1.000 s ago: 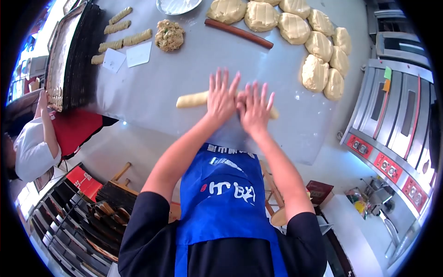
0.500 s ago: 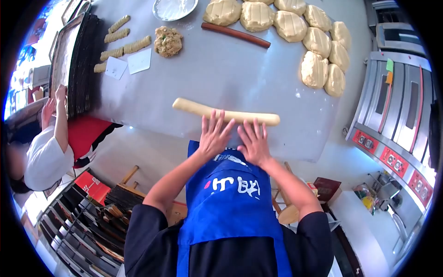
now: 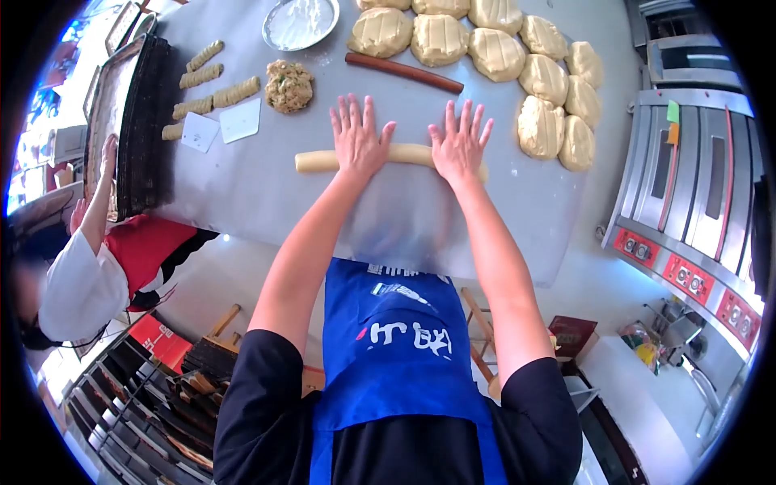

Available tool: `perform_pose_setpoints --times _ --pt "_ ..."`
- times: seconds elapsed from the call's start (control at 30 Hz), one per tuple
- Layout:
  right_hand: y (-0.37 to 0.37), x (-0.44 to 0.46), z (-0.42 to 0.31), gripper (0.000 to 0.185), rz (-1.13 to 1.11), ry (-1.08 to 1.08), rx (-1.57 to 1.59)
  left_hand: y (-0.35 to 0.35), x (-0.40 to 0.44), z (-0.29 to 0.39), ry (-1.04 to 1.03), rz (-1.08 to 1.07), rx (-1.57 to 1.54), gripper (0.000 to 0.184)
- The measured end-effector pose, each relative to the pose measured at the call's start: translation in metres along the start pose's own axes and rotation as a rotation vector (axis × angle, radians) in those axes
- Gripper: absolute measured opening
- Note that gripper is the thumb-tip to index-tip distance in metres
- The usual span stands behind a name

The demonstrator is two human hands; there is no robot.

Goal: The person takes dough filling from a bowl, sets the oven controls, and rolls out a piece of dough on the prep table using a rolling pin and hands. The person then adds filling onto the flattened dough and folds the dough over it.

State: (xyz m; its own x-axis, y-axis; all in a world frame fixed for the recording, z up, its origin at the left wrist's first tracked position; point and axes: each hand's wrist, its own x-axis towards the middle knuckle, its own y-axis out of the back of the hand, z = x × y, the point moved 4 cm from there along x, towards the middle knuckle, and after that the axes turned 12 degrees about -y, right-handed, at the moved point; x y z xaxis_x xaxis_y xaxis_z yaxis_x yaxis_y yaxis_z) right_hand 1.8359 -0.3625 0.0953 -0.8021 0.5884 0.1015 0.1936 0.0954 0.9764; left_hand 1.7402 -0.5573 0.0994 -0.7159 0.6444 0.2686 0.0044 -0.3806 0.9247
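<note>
A long pale dough roll (image 3: pixel 411 154) lies across the metal table (image 3: pixel 323 218). My left hand (image 3: pixel 360 145) rests flat on its left part, fingers spread and pointing away from me. On its right part lies my right hand (image 3: pixel 459 145), also flat with the fingers apart. The palms hide parts of the roll, while its left end and middle show. Beyond my hands are a brown wooden rod (image 3: pixel 404 73) and a lump of speckled filling (image 3: pixel 288 86).
Several scored dough pieces (image 3: pixel 497 55) sit at the back right. A bowl of white powder (image 3: pixel 300 22), small rolls (image 3: pixel 236 91) and two white scrapers (image 3: pixel 240 120) are at the back left. Stacked trays (image 3: pixel 141 121) and a co-worker (image 3: pixel 81 283) are left; ovens (image 3: pixel 687 194) stand right.
Both hands have moved from the near side of the roll forward onto it and farther apart. The roll has shifted away from me. The co-worker's arm at the left has also moved.
</note>
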Motion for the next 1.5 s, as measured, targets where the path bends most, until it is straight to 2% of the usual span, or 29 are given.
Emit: perform_pose_setpoints --times 0.07,0.13,0.2,0.23,0.3,0.37,0.43,0.47,0.53,0.57,0.63,0.73,0.8,0.83,0.9,0.93,0.97,1.0,1.07,1.13,1.17,1.23,1.27,1.33,1.4,1.43,1.5 --pt "0.002 -0.012 0.002 0.073 -0.046 0.070 -0.037 0.001 -0.012 -0.004 0.024 0.009 0.034 0.076" --pt "0.014 -0.046 0.005 0.072 -0.085 0.120 -0.039 0.008 -0.055 0.009 0.027 -0.163 0.041 0.072" --pt "0.028 -0.090 0.006 0.068 -0.189 0.259 0.086 0.025 -0.095 0.023 -0.013 -0.173 -0.022 0.071" --pt "0.035 -0.112 0.010 0.068 -0.201 0.257 0.089 0.034 -0.115 0.031 -0.056 -0.172 -0.088 0.069" --pt "0.047 -0.150 0.022 0.069 -0.310 0.289 0.144 0.055 -0.156 0.030 -0.013 -0.178 -0.143 0.071" --pt "0.053 -0.188 0.044 0.068 -0.258 0.231 0.155 0.060 -0.186 0.012 0.028 -0.175 -0.203 0.074" --pt "0.054 -0.202 0.058 0.068 -0.209 0.176 0.168 0.065 -0.207 -0.009 0.032 -0.151 0.022 0.077" --pt "0.052 -0.204 0.063 0.068 -0.214 0.133 0.145 0.064 -0.209 -0.017 0.036 -0.153 0.021 0.077" --pt "0.048 -0.197 0.065 0.068 -0.213 0.094 0.122 0.057 -0.186 -0.032 -0.023 -0.275 -0.029 0.079" --pt "0.041 -0.183 0.064 0.068 -0.197 0.099 0.091 0.052 -0.170 -0.038 -0.083 -0.234 -0.018 0.081" --pt "0.035 -0.140 0.059 0.069 -0.134 0.105 0.036 0.051 -0.123 -0.044 -0.101 -0.148 -0.059 0.083" --pt "0.039 -0.067 0.040 0.070 -0.064 0.077 0.031 0.052 -0.052 -0.044 -0.092 -0.105 0.052 0.083" --pt "0.052 -0.032 0.025 0.070 0.072 0.027 0.004 0.058 -0.017 -0.032 -0.103 0.047 0.115 0.081" --pt "0.058 -0.031 0.019 0.070 0.076 0.024 0.006 0.058 -0.014 -0.021 -0.107 0.049 0.116 0.081" --pt "0.070 -0.035 0.000 0.070 0.055 0.188 0.172 0.056 -0.019 0.011 -0.321 -0.135 -0.102 0.078" --pt "0.071 -0.048 -0.008 0.070 0.002 0.218 0.207 0.053 -0.035 0.027 -0.352 -0.223 -0.155 0.078" --pt "0.071 -0.069 -0.014 0.069 -0.047 0.253 0.241 0.044 -0.061 0.036 -0.411 -0.183 -0.223 0.079" --pt "0.063 -0.093 -0.016 0.069 -0.110 0.282 0.219 0.033 -0.087 0.045 -0.430 -0.237 -0.225 0.080" --pt "0.045 -0.137 -0.017 0.070 -0.249 0.316 0.216 0.011 -0.135 0.056 -0.408 -0.208 -0.227 0.078" --pt "0.028 -0.147 -0.013 0.073 -0.319 0.321 0.168 0.012 -0.131 0.052 -0.287 -0.416 -0.133 0.077" --pt "0.018 -0.139 -0.010 0.073 -0.316 0.317 0.124 0.011 -0.120 0.047 -0.277 -0.414 -0.131 0.077" --pt "0.010 -0.100 -0.014 0.073 -0.260 0.325 0.043 0.004 -0.079 0.030 -0.428 -0.328 -0.014 0.072" --pt "0.005 -0.077 -0.019 0.073 -0.260 0.335 0.046 0.007 -0.056 0.024 -0.400 -0.293 -0.041 0.073" --pt "0.007 -0.030 -0.022 0.072 -0.031 0.260 0.117 0.013 -0.013 0.015 -0.369 -0.246 -0.063 0.073" --pt "0.012 0.002 -0.025 0.072 0.023 0.205 0.113 0.022 0.016 0.002 -0.206 -0.060 -0.137 0.077" --pt "0.017 0.008 -0.023 0.073 0.069 0.135 0.108 0.026 0.018 -0.002 -0.207 -0.058 -0.137 0.077" --pt "0.028 0.005 -0.021 0.073 0.062 0.151 0.112 0.041 0.017 -0.023 -0.098 0.024 -0.096 0.075"
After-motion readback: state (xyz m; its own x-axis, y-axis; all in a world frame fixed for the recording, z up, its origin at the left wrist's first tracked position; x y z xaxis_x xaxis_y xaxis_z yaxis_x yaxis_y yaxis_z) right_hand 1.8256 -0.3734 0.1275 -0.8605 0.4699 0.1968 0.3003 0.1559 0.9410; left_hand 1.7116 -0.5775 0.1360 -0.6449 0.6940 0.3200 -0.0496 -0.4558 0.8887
